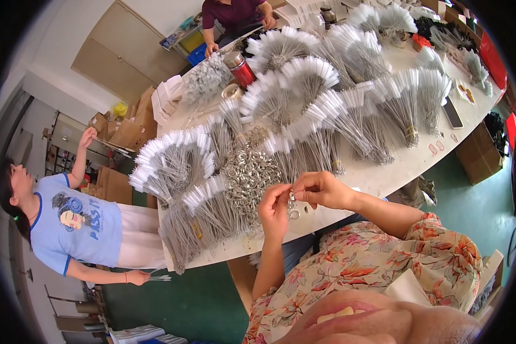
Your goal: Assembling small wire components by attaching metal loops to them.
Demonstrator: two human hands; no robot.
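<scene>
My left hand point(273, 210) and my right hand point(327, 191) meet over the table's near edge, the fingertips of both pinched together. Between them is a small shiny metal key ring piece point(294, 215), its loop hanging just below the fingers. How its parts join is too small to make out. Just beyond my left hand lies a heap of silvery metal rings point(251, 180). Bundles of thin wire brushes with white bristle ends surround the heap, one bundle point(212, 198) to its left and another point(309, 146) beyond my hands.
More brush bundles point(286, 49) cover the white table point(404, 169). A red flask point(240, 70), a tape roll point(231, 92) and a dark phone point(452, 113) are among them. One person in blue point(89, 223) stands at left; another in maroon point(235, 14) is across. A cardboard box point(480, 152) is at right.
</scene>
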